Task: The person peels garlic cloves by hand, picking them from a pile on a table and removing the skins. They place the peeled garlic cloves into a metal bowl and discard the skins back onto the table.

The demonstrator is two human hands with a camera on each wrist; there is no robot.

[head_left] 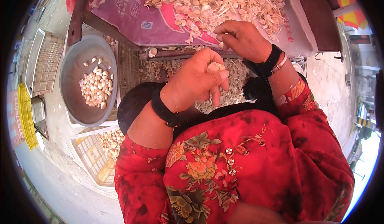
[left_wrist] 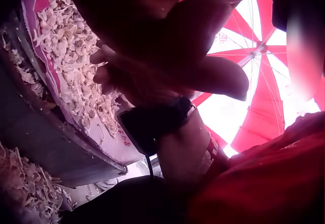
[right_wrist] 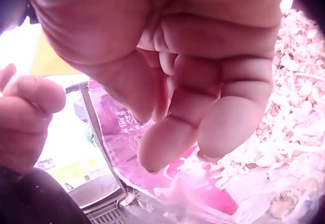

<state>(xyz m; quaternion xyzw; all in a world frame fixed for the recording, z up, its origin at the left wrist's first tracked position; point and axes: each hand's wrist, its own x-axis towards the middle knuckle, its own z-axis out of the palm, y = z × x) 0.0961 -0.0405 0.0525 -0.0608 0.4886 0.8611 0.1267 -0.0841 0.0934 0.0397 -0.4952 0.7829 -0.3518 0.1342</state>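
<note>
In the head view my left hand pinches a pale garlic clove between thumb and curled index finger, over my lap. My right hand hangs at the near edge of a heap of garlic cloves and peels. Its fingers are loosely bent, and in the right wrist view the middle and ring fingers droop with nothing showing in them. A gap separates the two hands. The heap lies on a purple printed sack spread over the table.
A grey basin of garlic cloves stands at left on crates. Below it, a pale plastic basket holds more cloves. Peels lie under the table edge. A brown-handled blade sticks out near the table's left corner.
</note>
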